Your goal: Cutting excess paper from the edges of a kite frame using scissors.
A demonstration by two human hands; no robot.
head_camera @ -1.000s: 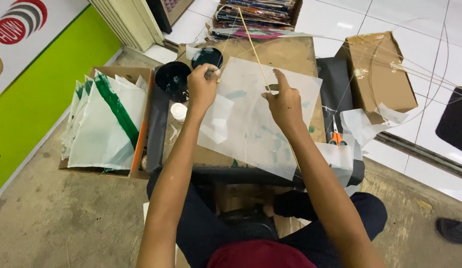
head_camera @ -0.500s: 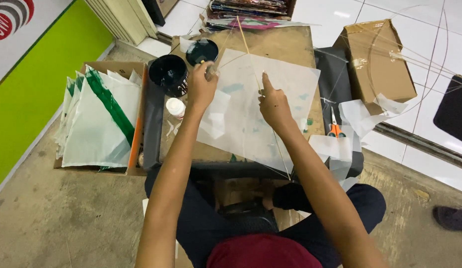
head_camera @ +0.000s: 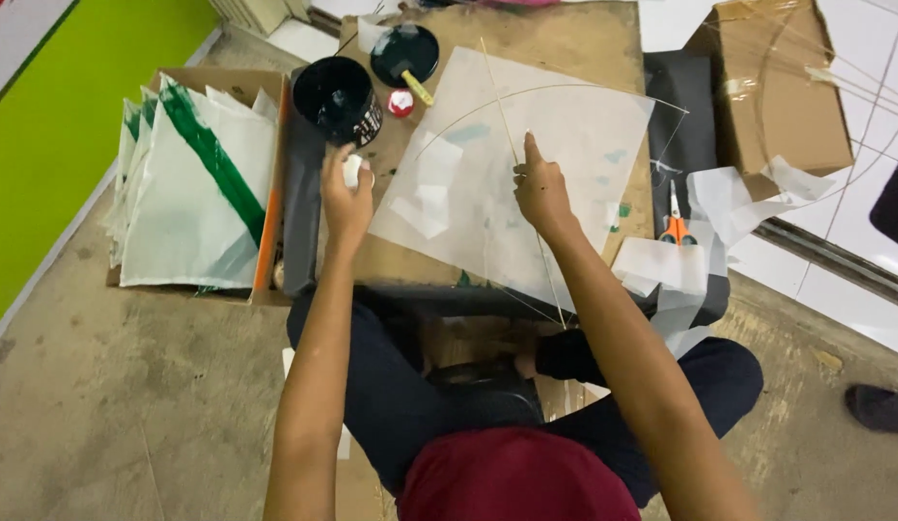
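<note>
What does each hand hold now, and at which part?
Left hand pinches a small white piece. Right hand presses the thin stick at its middle.

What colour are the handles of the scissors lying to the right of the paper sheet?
Orange; the scissors show best in the head view, lying on the dark surface.

bright even overhead light, soft shadows, mild glare on tiles, wide-angle edge distortion, sharp focus.
</note>
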